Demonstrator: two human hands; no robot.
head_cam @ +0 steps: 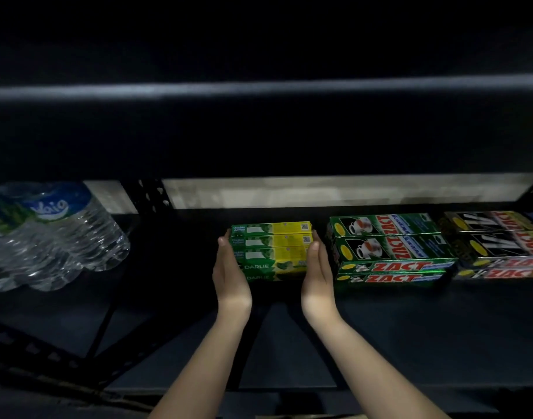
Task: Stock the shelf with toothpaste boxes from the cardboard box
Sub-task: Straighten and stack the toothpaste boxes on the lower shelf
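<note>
A stack of green and yellow Darlie toothpaste boxes (272,251) rests on the dark shelf (380,334), lying crosswise in two layers. My left hand (230,269) is pressed flat against the stack's left end. My right hand (317,267) is pressed against its right end, so both palms clamp the stack between them. The cardboard box is out of view.
Green Zact toothpaste boxes (392,249) are stacked just right of the Darlie stack, with black and gold Zact boxes (498,240) further right. A pack of water bottles (47,234) lies at the left. A black perforated upright (152,195) stands behind, and another shelf board overhangs above.
</note>
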